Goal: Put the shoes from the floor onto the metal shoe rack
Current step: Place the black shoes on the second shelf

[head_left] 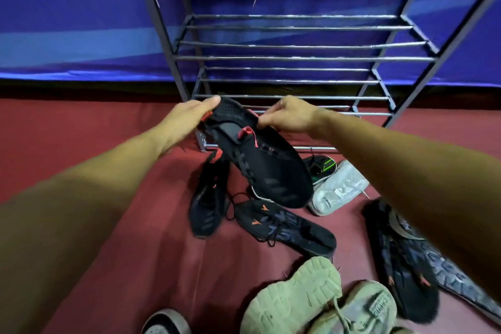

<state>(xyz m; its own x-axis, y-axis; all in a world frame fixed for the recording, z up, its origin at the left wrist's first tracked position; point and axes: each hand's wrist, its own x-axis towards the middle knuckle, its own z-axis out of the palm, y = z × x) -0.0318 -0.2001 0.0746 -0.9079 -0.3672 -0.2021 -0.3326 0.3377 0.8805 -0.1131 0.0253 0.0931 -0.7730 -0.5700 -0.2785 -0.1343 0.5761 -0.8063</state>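
Below the fingers [214, 100], nearest the person, beige shoes [292, 298] and several black shoes [208, 203] lie scattered on the red floor [108, 130]. Above them the left hand [187, 116] grips the heel of a black shoe with red tabs [268, 168], and the right hand [290, 115] pinches its collar with curled fingers. Just beyond the fingers stands the metal shoe rack [298, 58]

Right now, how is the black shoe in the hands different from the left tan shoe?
The black shoe is held up by the left hand and right hand; the tan shoe lies on the floor. The black shoe shows its laces; the tan shoe shows its sole. Both are off the rack.
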